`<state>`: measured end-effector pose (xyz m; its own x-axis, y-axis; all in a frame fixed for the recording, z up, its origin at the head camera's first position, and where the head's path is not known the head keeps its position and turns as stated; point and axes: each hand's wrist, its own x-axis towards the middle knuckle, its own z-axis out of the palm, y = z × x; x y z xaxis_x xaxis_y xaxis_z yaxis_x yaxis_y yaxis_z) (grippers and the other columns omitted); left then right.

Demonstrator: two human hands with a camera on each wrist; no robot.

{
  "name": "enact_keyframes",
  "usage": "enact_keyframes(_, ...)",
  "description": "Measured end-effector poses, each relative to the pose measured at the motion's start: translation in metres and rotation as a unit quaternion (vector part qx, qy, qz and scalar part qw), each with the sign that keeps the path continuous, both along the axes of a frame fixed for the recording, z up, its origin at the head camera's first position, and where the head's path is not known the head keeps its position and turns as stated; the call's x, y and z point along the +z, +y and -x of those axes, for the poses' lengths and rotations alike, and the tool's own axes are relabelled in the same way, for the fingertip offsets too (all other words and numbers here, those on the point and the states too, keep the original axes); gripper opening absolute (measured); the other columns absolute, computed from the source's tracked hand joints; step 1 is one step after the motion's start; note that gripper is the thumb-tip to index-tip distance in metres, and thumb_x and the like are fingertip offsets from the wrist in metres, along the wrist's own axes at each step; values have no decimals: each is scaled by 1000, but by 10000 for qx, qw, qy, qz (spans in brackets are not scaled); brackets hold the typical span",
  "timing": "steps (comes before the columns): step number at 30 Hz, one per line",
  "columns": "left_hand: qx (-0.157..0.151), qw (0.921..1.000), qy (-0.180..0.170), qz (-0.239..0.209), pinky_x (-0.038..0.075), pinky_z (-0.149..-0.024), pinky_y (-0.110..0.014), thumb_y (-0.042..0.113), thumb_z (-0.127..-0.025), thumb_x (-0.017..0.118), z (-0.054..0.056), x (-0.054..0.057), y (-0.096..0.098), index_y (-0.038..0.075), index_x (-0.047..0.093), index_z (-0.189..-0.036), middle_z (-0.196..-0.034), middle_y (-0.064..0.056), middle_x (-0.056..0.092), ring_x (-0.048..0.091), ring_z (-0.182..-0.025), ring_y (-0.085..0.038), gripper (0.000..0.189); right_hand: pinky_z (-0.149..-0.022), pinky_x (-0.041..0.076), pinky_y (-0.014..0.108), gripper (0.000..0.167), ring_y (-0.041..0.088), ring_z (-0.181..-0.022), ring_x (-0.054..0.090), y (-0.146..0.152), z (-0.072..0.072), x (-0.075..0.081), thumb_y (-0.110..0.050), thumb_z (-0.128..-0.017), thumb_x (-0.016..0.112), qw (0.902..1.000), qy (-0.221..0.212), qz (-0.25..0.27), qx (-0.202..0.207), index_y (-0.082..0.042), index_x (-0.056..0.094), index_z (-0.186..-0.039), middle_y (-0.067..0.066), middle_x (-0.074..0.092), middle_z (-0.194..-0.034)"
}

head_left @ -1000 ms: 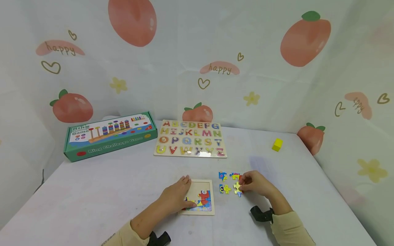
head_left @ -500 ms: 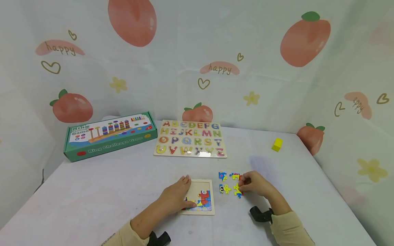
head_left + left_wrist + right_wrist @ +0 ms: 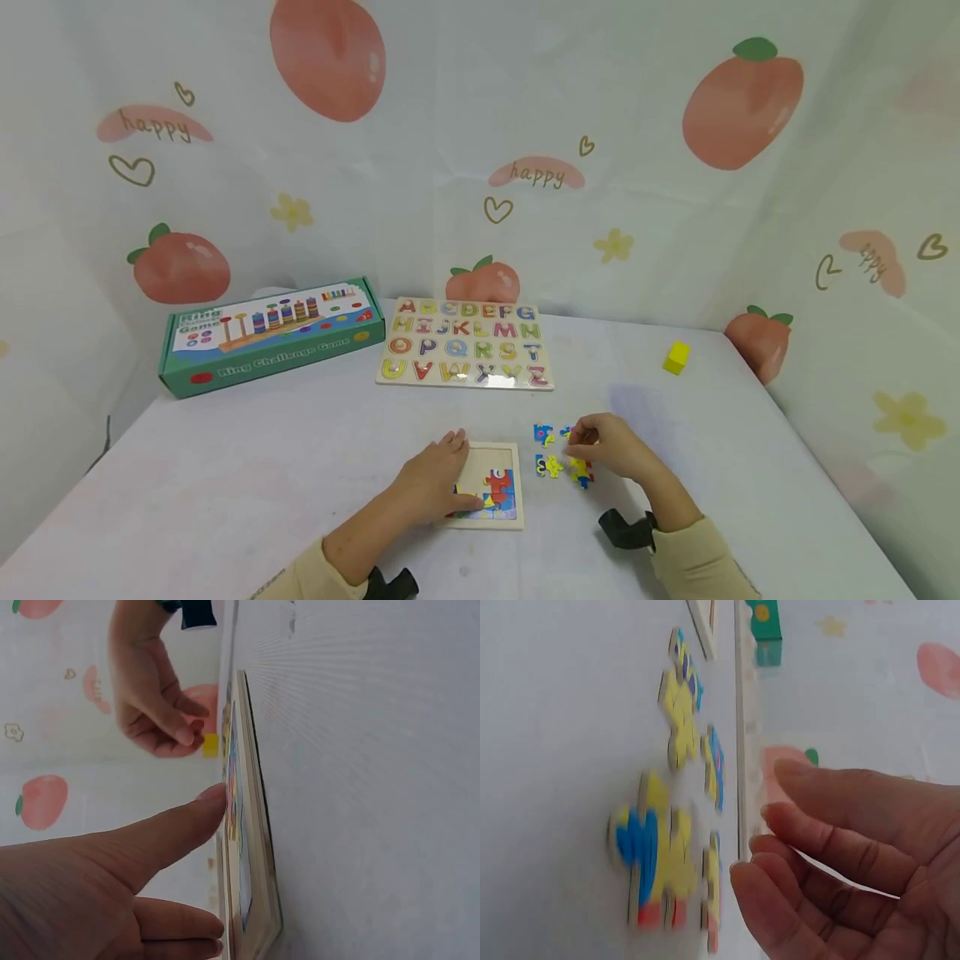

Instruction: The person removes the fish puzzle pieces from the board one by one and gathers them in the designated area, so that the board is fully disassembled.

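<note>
My left hand [image 3: 431,479] lies across the left side of a small wooden jigsaw tray [image 3: 520,492], its thumb on the pieces fitted along the bottom. Red and blue fitted pieces [image 3: 498,483] show at the tray's lower right. My right hand [image 3: 609,446] hovers over loose jigsaw pieces right of the tray; in the right wrist view thumb and fingertips are apart with nothing between them. Below it lies a yellow, blue and red piece [image 3: 656,859]. Nearby are a blue-and-yellow piece [image 3: 542,434], a yellow piece [image 3: 553,467] and a partly hidden piece [image 3: 566,432].
Behind the tray lies a wooden alphabet board [image 3: 465,343]. A green Ring Challenge Game box [image 3: 273,337] stands at the back left, and a yellow block [image 3: 677,357] at the back right. A patterned cloth [image 3: 420,167] hangs behind the table.
The right hand has left the lower right loose piece and moved slightly left, over the loose pieces. That piece looks turned, with red now showing. The left hand stays on the tray.
</note>
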<state>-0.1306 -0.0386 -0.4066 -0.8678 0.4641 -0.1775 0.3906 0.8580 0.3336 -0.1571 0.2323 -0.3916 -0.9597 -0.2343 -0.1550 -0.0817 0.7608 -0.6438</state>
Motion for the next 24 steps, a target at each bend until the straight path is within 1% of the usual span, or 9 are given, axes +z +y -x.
enact_keyframes(3, -38, 10000, 0, -53, 32, -111, -44, 48, -76, 71, 0, 1, 6, -3, 43, -136, -147, -16, 38, 33, -138, -29, 84, -54, 42, 20, 14, 13, -67, 49, -12, 3, 1, -16, -81, 71, 9987, 94, 86, 488, -5, 63, -80, 0, 57, -73)
enact_keyframes(6, 2, 10000, -35, -93, 33, -110, -45, 50, -76, 71, 1, 4, 12, -4, 43, -136, -147, -16, 38, 33, -138, -30, 85, -56, 44, 20, 14, 12, -68, 50, -27, 7, 1, -17, -81, 72, 9960, 70, 108, 883, -6, 65, -83, -1, 59, -75)
enact_keyframes(9, 45, 10000, -8, -47, 35, -108, -47, 52, -75, 70, 1, 5, 18, -4, 44, -135, -147, -16, 38, 34, -138, -30, 87, -59, 45, 19, 15, 10, -70, 51, -44, 11, 2, -17, -79, 74, 9927, -42, 76, 1205, -6, 67, -87, -2, 61, -78)
enact_keyframes(11, 35, 10000, 34, 5, 36, -108, -46, 53, -74, 71, 2, 4, 20, -4, 44, -135, -147, -16, 38, 34, -138, -29, 88, -60, 45, 19, 17, 10, -71, 52, -55, 13, 3, -17, -78, 75, 9899, -133, 59, 1411, -5, 68, -88, -2, 63, -79)
enact_keyframes(14, 19, 10000, 2, -16, 37, -107, -46, 54, -74, 70, 2, 2, 21, -4, 43, -136, -147, -15, 38, 33, -138, -28, 90, -60, 45, 18, 18, 11, -71, 53, -69, 13, 3, -14, -77, 75, 9859, -230, 93, 1657, -3, 68, -89, 0, 64, -80)
enact_keyframes(18, 1, 9997, -123, -200, 39, -105, -48, 54, -75, 70, 2, -2, 21, -3, 40, -138, -149, -14, 35, 31, -139, -28, 90, -61, 46, 20, 13, 12, -72, 52, -80, 10, 2, -8, -78, 74, 9831, -410, 173, 1776, -2, 68, -88, 2, 64, -80)
enact_keyframes(21, 28, 9996, -118, -255, 40, -104, -49, 54, -75, 70, 2, -5, 20, -3, 40, -138, -149, -14, 36, 32, -139, -27, 90, -63, 47, 21, 9, 13, -72, 53, -83, 7, 0, -5, -79, 72, 9833, -542, 229, 1720, -2, 68, -87, 2, 64, -80)
enact_keyframes(24, 83, 9996, -104, -269, 41, -103, -49, 54, -74, 70, 3, -6, 19, -2, 41, -138, -148, -13, 37, 33, -139, -27, 90, -64, 49, 22, 7, 12, -72, 54, -86, 6, -3, -3, -79, 71, 9845, -581, 268, 1633, -2, 67, -85, 2, 64, -79)
